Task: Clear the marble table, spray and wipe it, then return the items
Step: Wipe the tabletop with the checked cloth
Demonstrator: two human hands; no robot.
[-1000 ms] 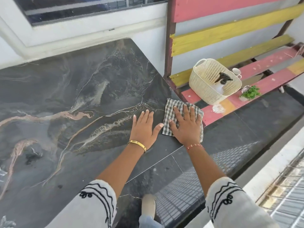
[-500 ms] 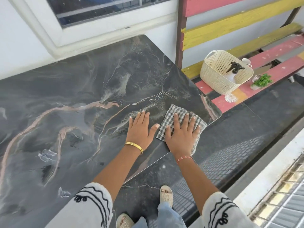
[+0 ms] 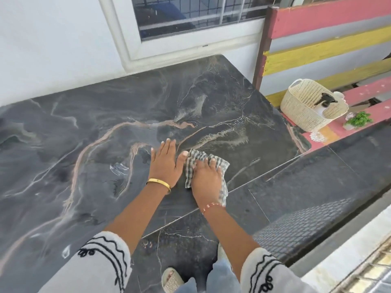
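Left hand (image 3: 165,163) flat on the marble table (image 3: 101,106), fingers straight, holding nothing. Right hand (image 3: 208,178) presses the checked cloth (image 3: 191,168) down near the table's front edge, fingers extended and not clenched. Spray bottle (image 3: 324,98) in the cream basket (image 3: 302,111) on the bench (image 3: 370,93), well apart.

White wall (image 3: 53,49), white-framed window (image 3: 190,15), red-yellow slatted bench (image 3: 328,28), dark floor tiles (image 3: 317,187)

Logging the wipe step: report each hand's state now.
Left hand: open, flat on the marble table.
Right hand: open, pressing the checked cloth onto the table.
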